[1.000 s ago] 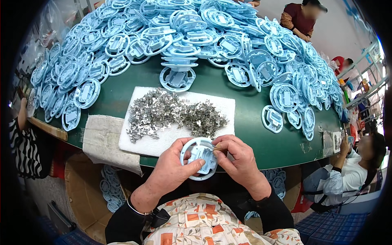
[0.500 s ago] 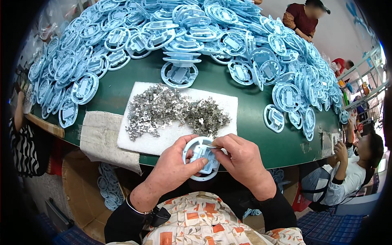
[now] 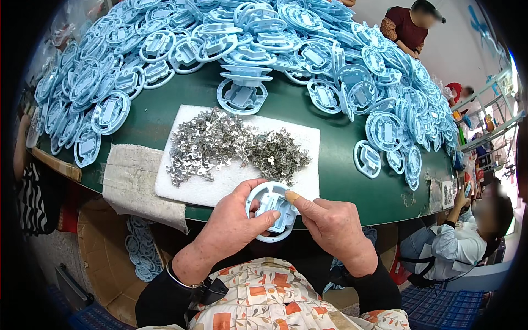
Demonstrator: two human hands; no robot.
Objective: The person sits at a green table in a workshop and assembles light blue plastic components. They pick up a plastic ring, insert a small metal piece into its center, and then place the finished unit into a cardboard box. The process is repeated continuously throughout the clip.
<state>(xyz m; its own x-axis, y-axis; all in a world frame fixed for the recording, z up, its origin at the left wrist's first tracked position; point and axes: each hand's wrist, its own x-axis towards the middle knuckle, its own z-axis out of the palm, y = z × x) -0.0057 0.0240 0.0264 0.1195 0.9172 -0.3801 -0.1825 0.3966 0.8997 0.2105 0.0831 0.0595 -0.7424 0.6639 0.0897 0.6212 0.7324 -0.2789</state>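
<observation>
My left hand (image 3: 228,220) grips a light blue plastic wheel-shaped part (image 3: 283,210), with a round rim and a raised rectangular middle. Its thumb lies across the front. At the upper right of that part, my right hand (image 3: 340,226) presses one tan-covered digit against the rim, its other fingers curled. Whether a metal piece sits under that fingertip is hidden. Just beyond my hands, small silvery metal clips (image 3: 209,144) lie heaped on a white foam board (image 3: 184,188), beside a darker heap of clips (image 3: 278,157).
A large pile of similar blue parts (image 3: 316,58) covers the far side of the green table (image 3: 341,165). A pale cloth (image 3: 140,181) hangs over the near edge. Below left stands a cardboard box (image 3: 102,258) near more blue parts. People sit at the right (image 3: 454,245) and far right back (image 3: 408,30).
My right hand has gone from pinching a small thin metal piece over the blue part to pressing a fingertip on its rim. My left hand keeps its hold. The view has shifted slightly.
</observation>
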